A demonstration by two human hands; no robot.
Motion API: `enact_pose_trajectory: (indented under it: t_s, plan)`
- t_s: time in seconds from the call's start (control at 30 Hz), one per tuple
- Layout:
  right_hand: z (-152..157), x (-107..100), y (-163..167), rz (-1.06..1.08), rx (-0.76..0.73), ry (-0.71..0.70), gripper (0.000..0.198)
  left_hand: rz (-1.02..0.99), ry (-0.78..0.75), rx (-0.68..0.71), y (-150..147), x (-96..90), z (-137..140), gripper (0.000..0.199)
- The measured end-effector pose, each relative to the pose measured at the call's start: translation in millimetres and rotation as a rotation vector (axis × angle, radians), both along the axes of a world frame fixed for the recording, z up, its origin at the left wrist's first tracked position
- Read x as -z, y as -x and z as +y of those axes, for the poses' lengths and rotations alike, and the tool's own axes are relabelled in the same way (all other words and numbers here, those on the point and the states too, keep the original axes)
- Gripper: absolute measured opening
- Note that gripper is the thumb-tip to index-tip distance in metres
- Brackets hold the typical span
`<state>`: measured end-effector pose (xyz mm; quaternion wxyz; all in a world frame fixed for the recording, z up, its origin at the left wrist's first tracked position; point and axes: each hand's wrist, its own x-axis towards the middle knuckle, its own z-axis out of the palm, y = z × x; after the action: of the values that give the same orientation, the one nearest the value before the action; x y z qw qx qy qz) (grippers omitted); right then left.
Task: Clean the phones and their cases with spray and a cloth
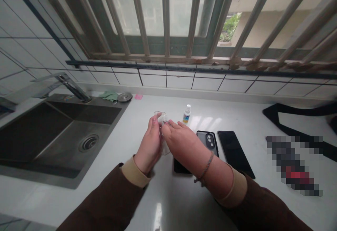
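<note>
A clear, see-through piece [165, 148], which looks like a transparent phone case, is held up between both hands above the white counter. My left hand [150, 143] grips its left side, fingers wrapped round the edge. Across its upper part, my right hand [181, 138] is closed on it and hides much of it. Just beyond the right hand stands a small spray bottle [186, 114] with a white top. Beneath the right wrist lies a black, flat device [181, 167], partly covered. Beside it are a dark-framed phone case [207, 138] with camera holes and a black phone [235, 152].
At the left is a steel sink [105, 127] with a faucet [72, 87]. A green cloth [108, 96], a round metal drain cover [124, 97] and a pink piece [138, 97] lie behind it. A black strap [295, 127] and a blurred-out object [292, 168] are at right.
</note>
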<state>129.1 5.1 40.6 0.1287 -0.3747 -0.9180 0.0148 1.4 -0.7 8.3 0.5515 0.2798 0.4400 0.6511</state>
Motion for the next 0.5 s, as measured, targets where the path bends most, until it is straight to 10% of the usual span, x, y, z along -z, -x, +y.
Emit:
enact_pose_trajectory:
  t_s: [0.27, 0.5]
  plan:
    - [-25.2, -21.2, 2.5, -0.106, -0.086, 0.206, 0.027, 0.001, -0.103, -0.157, 11.0, -6.2, 4.4, 0.046]
    - [-12.4, -38.7, -3.6, 0.335, 0.119, 0.545, 0.014, 0.112, -0.122, -0.141, 10.0, 2.5, 3.1, 0.062]
